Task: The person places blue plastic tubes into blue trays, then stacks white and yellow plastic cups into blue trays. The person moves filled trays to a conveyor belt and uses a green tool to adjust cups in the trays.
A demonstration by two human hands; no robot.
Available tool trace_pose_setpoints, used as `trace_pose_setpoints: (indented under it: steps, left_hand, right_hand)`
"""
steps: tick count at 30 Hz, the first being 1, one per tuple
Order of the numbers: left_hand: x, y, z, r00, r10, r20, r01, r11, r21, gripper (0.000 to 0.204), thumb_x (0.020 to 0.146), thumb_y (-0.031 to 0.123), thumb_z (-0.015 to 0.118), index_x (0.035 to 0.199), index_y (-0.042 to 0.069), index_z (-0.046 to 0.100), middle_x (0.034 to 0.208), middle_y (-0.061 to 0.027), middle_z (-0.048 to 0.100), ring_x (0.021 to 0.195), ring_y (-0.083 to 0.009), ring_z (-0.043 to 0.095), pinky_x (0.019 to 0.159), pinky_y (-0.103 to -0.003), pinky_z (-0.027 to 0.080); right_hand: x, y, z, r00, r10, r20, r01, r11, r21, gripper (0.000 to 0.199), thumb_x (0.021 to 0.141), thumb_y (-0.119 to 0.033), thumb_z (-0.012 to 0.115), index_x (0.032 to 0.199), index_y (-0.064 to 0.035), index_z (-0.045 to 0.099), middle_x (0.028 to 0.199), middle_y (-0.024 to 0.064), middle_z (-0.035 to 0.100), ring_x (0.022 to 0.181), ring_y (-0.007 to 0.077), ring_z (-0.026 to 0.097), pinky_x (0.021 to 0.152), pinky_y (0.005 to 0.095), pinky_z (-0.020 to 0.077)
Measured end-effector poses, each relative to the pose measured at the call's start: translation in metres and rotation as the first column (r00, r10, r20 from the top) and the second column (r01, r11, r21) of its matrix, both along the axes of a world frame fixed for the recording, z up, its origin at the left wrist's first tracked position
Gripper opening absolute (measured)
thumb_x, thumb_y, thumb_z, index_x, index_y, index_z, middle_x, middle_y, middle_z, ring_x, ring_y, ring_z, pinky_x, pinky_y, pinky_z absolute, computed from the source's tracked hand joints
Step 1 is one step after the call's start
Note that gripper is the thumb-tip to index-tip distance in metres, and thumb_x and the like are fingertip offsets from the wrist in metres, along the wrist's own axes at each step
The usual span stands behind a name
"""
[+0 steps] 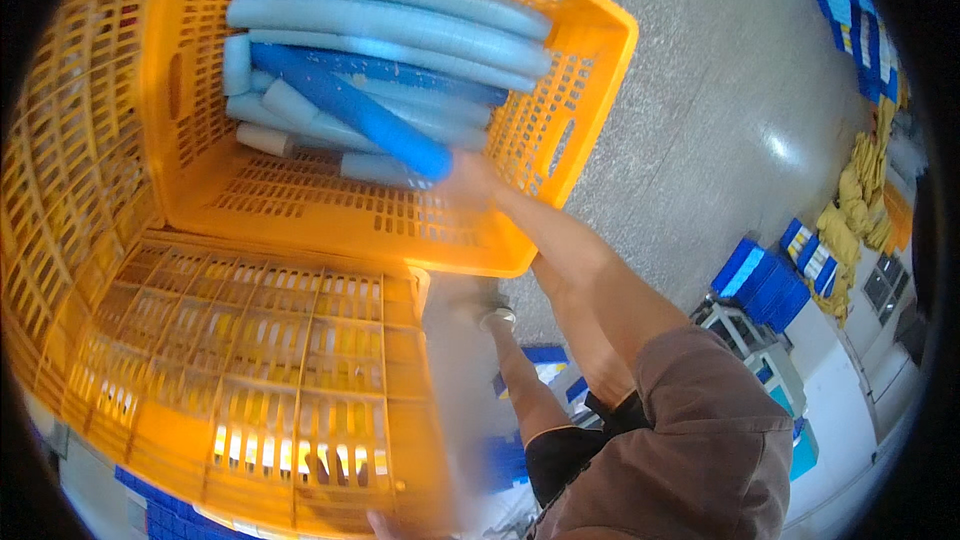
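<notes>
the person's right hand point(470, 180), blurred by motion, reaches into an orange crate point(440, 248) at eleven o'clock, its fingers apparently wrapped around the end of a bright blue roll point(370, 120). that roll lies inside the crate, slanting across its neighbours from the crate's ten o'clock toward four; it is probably gripped there because that end sits closest to the arm. pale blue rolls point(380, 15) run side by side along the crate's long direction, likely because their shape fits it that way. a second orange crate point(405, 400) stands at eight o'clock, and a sliver of the left hand point(378, 525) shows near its edge, toward half past six; whether those fingers grip anything cannot be told.
</notes>
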State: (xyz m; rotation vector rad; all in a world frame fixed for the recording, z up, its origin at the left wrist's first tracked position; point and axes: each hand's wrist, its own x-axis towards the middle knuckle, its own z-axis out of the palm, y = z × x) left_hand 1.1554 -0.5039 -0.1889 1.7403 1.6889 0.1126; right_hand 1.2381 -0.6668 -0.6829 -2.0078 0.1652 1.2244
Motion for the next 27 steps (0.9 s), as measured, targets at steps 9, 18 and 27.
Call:
trace_pose_setpoints:
  steps: [9,18,27]
  left_hand:
    - [-0.035,0.027,-0.017,0.894,-0.170,0.415,0.225,0.970,-0.088,0.072,0.097,0.011,0.057,0.156,0.001,0.017,0.151,-0.0183,0.037,0.134,-0.0285,0.043,0.110,-0.041,0.039]
    - [-0.107,-0.001,0.066,0.730,-0.381,0.567,0.403,0.910,0.094,0.075,0.103,0.040,0.049,0.154,-0.005,0.017,0.154,-0.0285,0.030,0.142,-0.0349,0.035,0.113,-0.046,0.035]
    - [-0.398,-0.057,0.120,0.805,-0.206,0.556,0.247,0.969,0.001,0.057,0.100,0.019,0.058,0.148,-0.002,0.034,0.138,-0.0206,0.053,0.125,-0.0281,0.054,0.104,-0.039,0.044]
  right_hand:
    - [-0.032,-0.046,0.268,0.948,-0.062,0.313,0.060,0.998,0.016,0.071,0.069,-0.047,0.081,0.125,-0.0087,0.060,0.105,0.0215,0.070,0.099,0.0388,0.068,0.084,0.0451,0.0538]
    - [-0.154,-0.101,0.517,0.846,-0.003,0.533,-0.103,0.980,0.169,0.079,0.069,-0.040,0.082,0.134,-0.0051,0.052,0.113,0.0223,0.068,0.101,0.0374,0.068,0.089,0.0450,0.0520]
    - [-0.353,-0.120,0.588,0.932,-0.057,0.359,-0.008,0.984,0.177,0.078,0.067,-0.038,0.083,0.130,-0.0010,0.053,0.111,0.0221,0.068,0.103,0.0350,0.067,0.089,0.0435,0.0511]
